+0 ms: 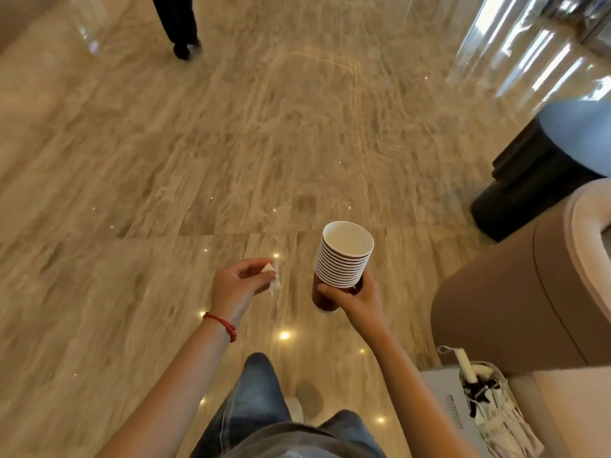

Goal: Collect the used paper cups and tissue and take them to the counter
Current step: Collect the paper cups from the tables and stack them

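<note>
From the head view, the person is looking down over a glossy beige marble floor (231, 153) dotted with reflected ceiling lights. The right hand (353, 297) is curling its fingers and thumb around the lower part of a stack of paper cups (344, 259), which is tilting slightly away from the body, its white interior showing at the top and the red-brown side of the bottom cup showing below the fingers. The left hand (239, 285), wearing a red string bracelet (221, 325) at the wrist, is pinching a small crumpled white tissue (272, 276) between thumb and fingertips, just to the left of the cups and apart from them. Both things are hanging in the air above the floor, in front of the person's jeans (251, 404). To the right, a tan upholstered armchair (502, 292) is standing beside a dark round side table (535, 180). Another person's dark trouser legs and shoes (180, 24) are showing at the top left.
</note>
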Demonstrator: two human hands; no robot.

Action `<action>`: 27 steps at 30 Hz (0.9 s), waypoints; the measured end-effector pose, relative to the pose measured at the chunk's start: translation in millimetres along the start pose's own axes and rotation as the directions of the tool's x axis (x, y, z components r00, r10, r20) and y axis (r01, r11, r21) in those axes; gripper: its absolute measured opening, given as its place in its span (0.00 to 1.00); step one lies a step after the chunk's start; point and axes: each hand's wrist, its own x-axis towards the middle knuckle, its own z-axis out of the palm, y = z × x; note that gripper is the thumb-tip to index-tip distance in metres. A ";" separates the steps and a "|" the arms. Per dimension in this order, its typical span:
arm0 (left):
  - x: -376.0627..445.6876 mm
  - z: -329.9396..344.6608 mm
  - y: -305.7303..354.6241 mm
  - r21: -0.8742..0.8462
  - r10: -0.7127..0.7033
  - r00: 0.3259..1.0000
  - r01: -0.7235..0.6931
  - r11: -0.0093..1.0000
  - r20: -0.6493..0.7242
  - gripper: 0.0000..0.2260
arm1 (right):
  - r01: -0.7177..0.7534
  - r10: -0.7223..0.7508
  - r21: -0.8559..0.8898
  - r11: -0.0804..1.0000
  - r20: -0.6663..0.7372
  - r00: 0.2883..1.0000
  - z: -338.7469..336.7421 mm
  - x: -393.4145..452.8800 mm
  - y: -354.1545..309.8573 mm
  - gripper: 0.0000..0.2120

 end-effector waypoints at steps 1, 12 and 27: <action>18.8 6.8 6.8 -0.001 -0.002 1.000 0.002 1.000 0.007 0.11 | -0.004 0.004 0.000 1.000 -0.003 1.000 -0.2 19.9 -2.4 0.26; 273.4 77.4 86.6 0.026 -0.012 0.998 0.011 1.000 0.055 0.11 | -0.006 0.006 -0.008 1.000 -0.044 0.999 14.3 287.0 -36.3 0.29; 576.8 193.7 203.1 0.046 -0.030 0.995 0.025 0.999 0.099 0.11 | -0.054 0.050 -0.029 0.998 -0.120 0.992 -12.9 611.1 -85.9 0.30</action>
